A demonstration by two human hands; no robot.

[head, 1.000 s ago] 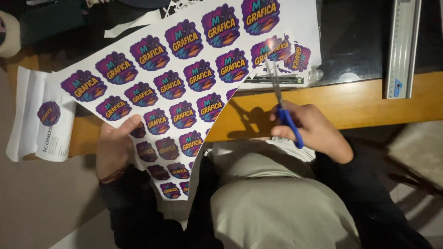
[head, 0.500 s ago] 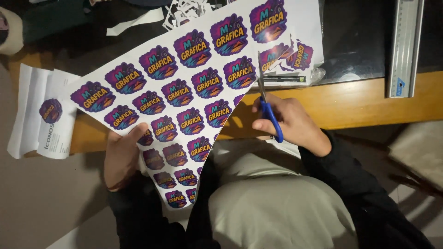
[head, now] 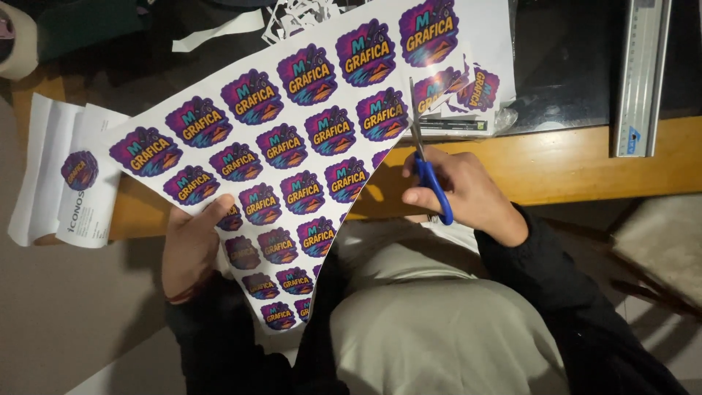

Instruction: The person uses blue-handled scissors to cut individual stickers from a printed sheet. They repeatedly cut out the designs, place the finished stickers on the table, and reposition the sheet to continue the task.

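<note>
A large white sticker sheet [head: 292,139], printed with rows of purple badge-shaped stickers, slants across the wooden desk edge and my lap. My left hand [head: 189,245] pinches its lower left edge, thumb on top. My right hand [head: 457,192] grips blue-handled scissors [head: 426,164], blades pointing up and cutting into the sheet's right edge between stickers. Cut-out purple stickers [head: 461,91] lie just beyond the blades.
A long metal ruler [head: 640,77] lies at the far right on the wooden desk [head: 585,164]. A folded white leaflet [head: 66,175] hangs over the desk's left edge. Paper offcuts [head: 292,14] sit at the top. A tape roll [head: 18,40] is top left.
The sheet has slid up and right. My right hand moved left with the scissors, and the blades have advanced further into the sheet. My left hand shifted slightly right along the edge.
</note>
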